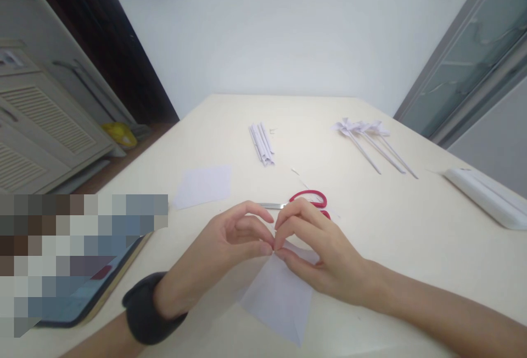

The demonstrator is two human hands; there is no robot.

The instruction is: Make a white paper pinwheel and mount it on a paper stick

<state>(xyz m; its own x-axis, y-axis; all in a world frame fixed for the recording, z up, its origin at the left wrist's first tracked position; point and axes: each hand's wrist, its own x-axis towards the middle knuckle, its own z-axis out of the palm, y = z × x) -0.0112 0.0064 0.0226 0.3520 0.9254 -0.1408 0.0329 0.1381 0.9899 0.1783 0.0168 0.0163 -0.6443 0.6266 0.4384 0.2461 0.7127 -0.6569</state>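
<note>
Near the front edge of the cream table [411, 226], the left hand [218, 259] and right hand [317, 253] meet fingertip to fingertip, pinching the top corner of a white folded paper sheet [280, 297] that points back toward the person, equally near both.

A cream table [411, 226] stands against a white wall [267, 28], louvred cabinets [37, 122] at left.

Scissors [307, 202] lie behind the folded paper [280, 292], pinwheels [362, 130] farther right.
</note>
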